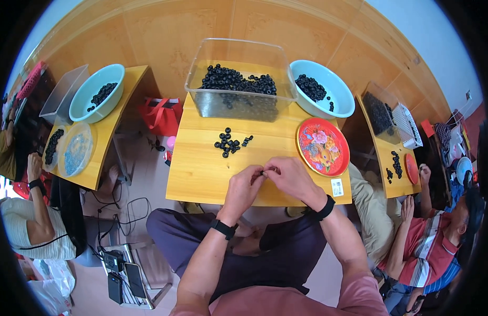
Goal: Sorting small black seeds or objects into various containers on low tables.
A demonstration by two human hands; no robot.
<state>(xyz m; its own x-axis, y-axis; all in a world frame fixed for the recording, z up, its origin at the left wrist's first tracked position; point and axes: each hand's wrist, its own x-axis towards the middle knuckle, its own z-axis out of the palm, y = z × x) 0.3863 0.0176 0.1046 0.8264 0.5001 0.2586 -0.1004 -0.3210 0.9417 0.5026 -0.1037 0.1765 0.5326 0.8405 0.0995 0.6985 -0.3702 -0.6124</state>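
At the near edge of the yellow wooden table (201, 176), my left hand (244, 188) and my right hand (291, 178) meet, fingertips pinched together. Between them shows a small black piece (263, 173), mostly covered by the fingers. Farther off, to the left of my hands, lies a loose cluster of small round black parts (227, 144), some with a hole in the middle. Beside that cluster, a short row of slimmer black pieces (247, 140) rests at a slant. A red round tray (324, 147) with a flower pattern sits just beyond my right hand.
A clear plastic tub (238, 109) of black parts stands at the table's back, beside a light-blue basin (328, 109) holding more. A white label (336, 187) sticks to the right front. People work at side tables left and right. A red bag (162, 118) and cables (120, 210) lie left.
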